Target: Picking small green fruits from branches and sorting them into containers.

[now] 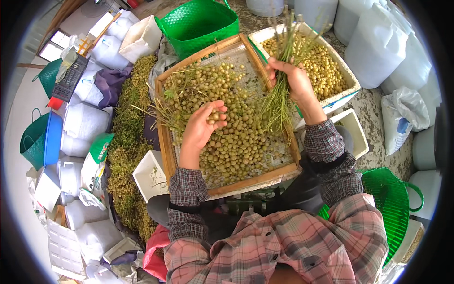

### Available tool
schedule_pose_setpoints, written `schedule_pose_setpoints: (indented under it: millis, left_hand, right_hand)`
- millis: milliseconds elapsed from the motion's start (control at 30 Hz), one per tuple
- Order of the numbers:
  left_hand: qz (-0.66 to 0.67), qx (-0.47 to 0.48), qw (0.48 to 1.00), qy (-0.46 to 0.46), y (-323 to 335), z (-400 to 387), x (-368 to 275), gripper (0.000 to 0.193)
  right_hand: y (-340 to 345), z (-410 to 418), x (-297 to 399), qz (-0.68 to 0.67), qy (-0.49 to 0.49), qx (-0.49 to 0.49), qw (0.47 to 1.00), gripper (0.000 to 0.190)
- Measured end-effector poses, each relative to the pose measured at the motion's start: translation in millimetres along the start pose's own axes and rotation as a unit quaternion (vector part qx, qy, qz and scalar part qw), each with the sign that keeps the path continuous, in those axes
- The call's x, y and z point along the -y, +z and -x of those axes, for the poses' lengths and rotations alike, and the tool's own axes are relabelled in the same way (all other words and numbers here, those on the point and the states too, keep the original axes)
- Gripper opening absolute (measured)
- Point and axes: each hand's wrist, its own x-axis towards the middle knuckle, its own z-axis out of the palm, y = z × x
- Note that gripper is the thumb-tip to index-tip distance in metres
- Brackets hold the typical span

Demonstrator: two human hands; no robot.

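Observation:
A wooden-framed mesh tray (164, 149) lies before me, heaped with round yellow-green fruits (230, 149) and thin stems. Over its left part is my left hand (205, 124), palm up with curled fingers around a few of the fruits. My right hand (292, 76) grips a bundle of green stems (278, 103) above the tray's right edge. The upper ends of the stems reach over a white foam box (349, 83) that is filled with loose fruits, just right of the tray.
A green woven basket (202, 26) stands behind the tray, and another green basket (386, 206) is at my right. Fruiting stems (131, 142) are piled on the left. White foam boxes (150, 174) (358, 135) flank the tray. Large plastic jugs (376, 46) line the right side.

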Motion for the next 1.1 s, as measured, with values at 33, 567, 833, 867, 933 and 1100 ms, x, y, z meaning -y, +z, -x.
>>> schedule_pose_setpoints:
  millis: [33,567,833,867,933,1100]
  left_hand:
    - [0.032,-0.012,0.999,-0.005,-4,-1,0,0.039]
    - [-0.007,-0.018,0.999,0.039,16,-2,-1,0.025]
    - [0.091,-0.066,0.993,0.034,7,-14,5,0.034]
    - [0.136,-0.068,0.988,0.040,18,-14,2,0.035]
    - [0.199,-0.067,0.977,0.038,29,-15,0,0.038]
    - [0.292,-0.039,0.956,0.005,41,-9,-4,0.052]
  right_hand:
    - [-1,1,4,-0.019,-0.003,-0.003,1.000,0.023]
    - [13,7,-12,0.009,0.012,0.114,0.993,0.013]
    - [19,14,-18,0.069,0.007,0.144,0.987,0.014]
    - [20,15,-24,0.069,0.007,0.148,0.987,0.015]
    - [22,15,-39,0.072,0.015,0.154,0.985,0.021]
    - [35,24,-54,0.141,0.030,0.183,0.973,0.022]
